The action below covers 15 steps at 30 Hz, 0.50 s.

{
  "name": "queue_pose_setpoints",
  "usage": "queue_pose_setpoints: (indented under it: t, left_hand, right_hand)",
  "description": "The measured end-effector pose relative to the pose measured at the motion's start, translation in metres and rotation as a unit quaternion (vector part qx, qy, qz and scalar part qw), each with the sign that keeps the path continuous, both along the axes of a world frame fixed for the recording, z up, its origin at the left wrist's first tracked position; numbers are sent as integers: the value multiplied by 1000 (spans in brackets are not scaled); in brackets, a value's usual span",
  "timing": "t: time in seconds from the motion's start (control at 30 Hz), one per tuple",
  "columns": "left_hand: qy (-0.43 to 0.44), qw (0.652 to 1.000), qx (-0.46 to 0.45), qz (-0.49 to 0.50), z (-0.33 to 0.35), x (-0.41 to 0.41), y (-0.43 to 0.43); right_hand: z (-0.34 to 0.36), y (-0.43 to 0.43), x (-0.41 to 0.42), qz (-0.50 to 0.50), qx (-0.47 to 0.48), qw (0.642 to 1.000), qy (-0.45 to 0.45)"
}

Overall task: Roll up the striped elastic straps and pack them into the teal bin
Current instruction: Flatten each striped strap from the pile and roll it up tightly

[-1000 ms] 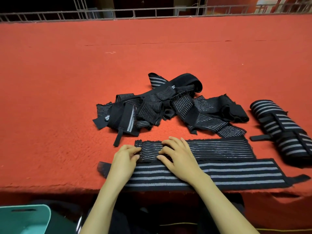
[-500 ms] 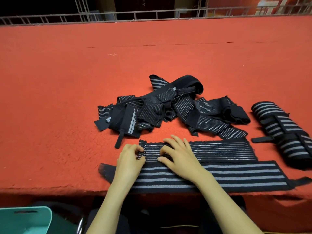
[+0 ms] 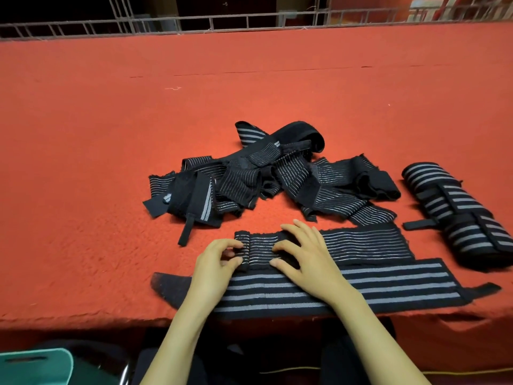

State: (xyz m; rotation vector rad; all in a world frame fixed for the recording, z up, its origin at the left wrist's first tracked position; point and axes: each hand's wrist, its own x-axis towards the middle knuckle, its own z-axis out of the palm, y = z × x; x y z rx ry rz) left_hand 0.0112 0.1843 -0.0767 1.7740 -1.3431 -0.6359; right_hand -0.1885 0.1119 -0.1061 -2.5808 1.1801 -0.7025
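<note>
I am seeing two bare forearms coming up from the bottom edge, with no sleeves, watch or rings showing. The left hand (image 3: pixel 215 263) and right hand (image 3: pixel 308 259) are showing short, plain nails. Dark clothing is showing below, at the lap.

Both your forearms come up from the bottom edge, bare, angled inward w/ wrists fairly straight. Your left hand (image 3: pixel 215 262) sits palm down, fingers curled, thumb and fingertips pinching the small rolled end of the thin-striped strap (image 3: pixel 347 244) (the roll is only a turn or so thick). Your right hand (image 3: pixel 304 257) lies just beside it, approx. level w/ it, palm down and fingers spread, fingertips pressing flat on the same strap right behind the roll; thumb tucked toward the left hand. Hands are close but not touching each other. Neither hand is lifted off the surface.
</note>
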Motion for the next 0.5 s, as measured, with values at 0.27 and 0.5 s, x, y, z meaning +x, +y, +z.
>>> queue_pose_setpoints:
  t: [0.27,0.5]
  left_hand:
    - [-39,998,30,41,0,-9,-8]
    - [-64,996,-28,58,2,-29,-11]
  right_hand:
    - [0,4,0,49,-50,997,35]
    - [-2,5,2,-9,-47,999,-7]
